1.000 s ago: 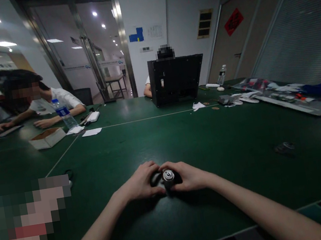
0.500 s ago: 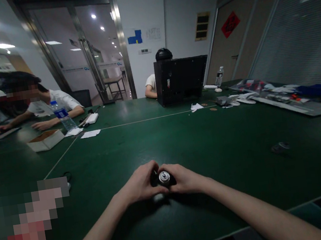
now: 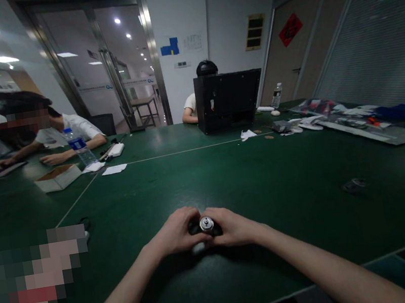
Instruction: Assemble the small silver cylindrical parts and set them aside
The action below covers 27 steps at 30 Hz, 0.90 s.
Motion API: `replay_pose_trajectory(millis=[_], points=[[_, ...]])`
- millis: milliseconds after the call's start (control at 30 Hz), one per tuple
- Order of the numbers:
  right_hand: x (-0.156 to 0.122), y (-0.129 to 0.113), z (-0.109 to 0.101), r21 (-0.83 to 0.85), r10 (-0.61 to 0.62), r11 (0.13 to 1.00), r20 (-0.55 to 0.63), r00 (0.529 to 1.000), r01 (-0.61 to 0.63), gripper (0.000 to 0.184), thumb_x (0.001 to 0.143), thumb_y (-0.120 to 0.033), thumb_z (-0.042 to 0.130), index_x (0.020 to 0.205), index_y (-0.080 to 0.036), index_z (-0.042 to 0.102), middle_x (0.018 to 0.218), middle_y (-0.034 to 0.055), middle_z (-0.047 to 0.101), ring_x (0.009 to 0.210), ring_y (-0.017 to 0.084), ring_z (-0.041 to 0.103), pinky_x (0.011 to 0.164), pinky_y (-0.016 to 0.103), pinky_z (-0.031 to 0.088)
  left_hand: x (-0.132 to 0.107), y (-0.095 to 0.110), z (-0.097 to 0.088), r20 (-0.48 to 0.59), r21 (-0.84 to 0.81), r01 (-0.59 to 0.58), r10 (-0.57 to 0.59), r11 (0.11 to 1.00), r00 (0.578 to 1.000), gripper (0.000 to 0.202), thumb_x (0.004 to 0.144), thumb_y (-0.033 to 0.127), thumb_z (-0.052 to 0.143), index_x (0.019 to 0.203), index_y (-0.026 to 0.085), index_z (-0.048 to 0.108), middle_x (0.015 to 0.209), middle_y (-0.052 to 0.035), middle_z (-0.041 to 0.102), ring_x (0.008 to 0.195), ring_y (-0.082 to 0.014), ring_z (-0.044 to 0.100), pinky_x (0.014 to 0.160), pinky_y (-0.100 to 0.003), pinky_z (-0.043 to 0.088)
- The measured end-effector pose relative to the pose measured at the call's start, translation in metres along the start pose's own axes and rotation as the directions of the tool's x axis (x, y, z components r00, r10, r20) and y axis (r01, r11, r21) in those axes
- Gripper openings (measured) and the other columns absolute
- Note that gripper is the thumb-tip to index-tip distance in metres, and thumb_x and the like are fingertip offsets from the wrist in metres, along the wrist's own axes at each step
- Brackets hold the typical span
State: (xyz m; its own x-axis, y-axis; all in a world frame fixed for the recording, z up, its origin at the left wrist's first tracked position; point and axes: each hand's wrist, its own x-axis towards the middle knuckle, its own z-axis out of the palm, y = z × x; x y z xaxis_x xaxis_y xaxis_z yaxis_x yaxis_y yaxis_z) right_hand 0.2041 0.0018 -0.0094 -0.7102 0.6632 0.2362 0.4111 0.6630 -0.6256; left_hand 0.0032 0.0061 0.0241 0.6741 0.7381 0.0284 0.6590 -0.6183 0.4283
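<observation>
Near the table's front, between my two hands, stands a small cylinder [image 3: 207, 224] with a round silver end facing up and a little stud at its centre. My left hand [image 3: 179, 232] curls in from the left, its fingers and thumb closed on the cylinder's side. From the right, my right hand [image 3: 231, 225] pinches it, thumb in front and index finger behind. Its lower part is hidden by my fingers and shadow. Just below my left thumb shows a blurred pale thing [image 3: 199, 247], whose kind I cannot make out.
The green table [image 3: 268, 177] carries an open box [image 3: 59, 179] and a water bottle [image 3: 79, 146] at left. A black case [image 3: 231, 100] stands at the back. Several loose parts lie on a board [image 3: 388, 135] at right. Two people sit across from me.
My left fingers have shifted very slightly around the cylinder, which has moved a touch to the left. My right hand is almost unmoved.
</observation>
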Motion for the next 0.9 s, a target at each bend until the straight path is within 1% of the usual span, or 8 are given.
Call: replay_pose_trajectory(millis=[233, 367, 567, 767, 900], points=[[-0.003, -0.005, -0.007, -0.007, -0.037, 0.999, 0.018, 0.999, 0.037, 0.026, 0.075, -0.027, 0.066, 0.097, -0.017, 0.054, 0.093, 0.0034, 0.059, 0.08, 0.016, 0.053, 0.073, 0.026, 0.042, -0.001, -0.003, -0.001, 0.011, -0.006, -0.021, 0.021, 1.0, 1.0, 0.043, 0.077, 0.058, 0.058, 0.092, 0.017, 0.059, 0.089, -0.0052, 0.06, 0.081, -0.0211, 0.055, 0.073, -0.03, 0.041], [-0.003, -0.007, -0.008, 0.007, -0.01, 1.0, 0.03, 0.999, 0.01, 0.022, 0.079, -0.024, 0.061, 0.098, -0.016, 0.056, 0.091, 0.0039, 0.061, 0.078, 0.016, 0.055, 0.072, 0.026, 0.043, -0.002, -0.002, -0.003, 0.011, -0.005, -0.022, 0.022, 1.0, 1.0, 0.042, 0.078, 0.056, 0.058, 0.093, 0.017, 0.059, 0.09, -0.0055, 0.06, 0.082, -0.0214, 0.055, 0.076, -0.031, 0.041], [-0.003, -0.003, -0.003, 0.027, 0.018, 0.999, 0.001, 1.0, -0.018, 0.027, 0.078, -0.031, 0.064, 0.099, -0.016, 0.057, 0.091, 0.0037, 0.062, 0.079, 0.016, 0.055, 0.071, 0.025, 0.042, -0.003, 0.003, -0.005, 0.018, 0.009, -0.025, 0.025, 1.0, 1.0, 0.039, 0.078, 0.053, 0.059, 0.094, 0.017, 0.059, 0.091, -0.0058, 0.06, 0.083, -0.0221, 0.055, 0.076, -0.032, 0.041], [-0.002, 0.0, 0.002, 0.015, 0.031, 0.999, -0.035, 0.999, -0.03, 0.029, 0.075, -0.033, 0.067, 0.096, -0.016, 0.057, 0.089, 0.003, 0.062, 0.076, 0.015, 0.055, 0.066, 0.024, 0.04, -0.001, -0.001, 0.0, -0.004, 0.026, -0.04, 0.04, 0.999, 0.999, 0.037, 0.077, 0.051, 0.062, 0.092, 0.017, 0.058, 0.09, -0.0048, 0.059, 0.082, -0.0212, 0.054, 0.075, -0.03, 0.041], [-0.001, -0.001, 0.002, 0.005, 0.04, 0.999, -0.038, 0.998, -0.04, 0.031, 0.075, -0.035, 0.068, 0.096, -0.016, 0.057, 0.089, 0.0032, 0.062, 0.077, 0.016, 0.055, 0.067, 0.024, 0.041, -0.001, -0.002, 0.0, -0.007, 0.032, -0.042, 0.042, 0.999, 0.999, 0.038, 0.076, 0.052, 0.062, 0.091, 0.017, 0.058, 0.089, -0.0047, 0.059, 0.081, -0.0208, 0.054, 0.074, -0.03, 0.041]])
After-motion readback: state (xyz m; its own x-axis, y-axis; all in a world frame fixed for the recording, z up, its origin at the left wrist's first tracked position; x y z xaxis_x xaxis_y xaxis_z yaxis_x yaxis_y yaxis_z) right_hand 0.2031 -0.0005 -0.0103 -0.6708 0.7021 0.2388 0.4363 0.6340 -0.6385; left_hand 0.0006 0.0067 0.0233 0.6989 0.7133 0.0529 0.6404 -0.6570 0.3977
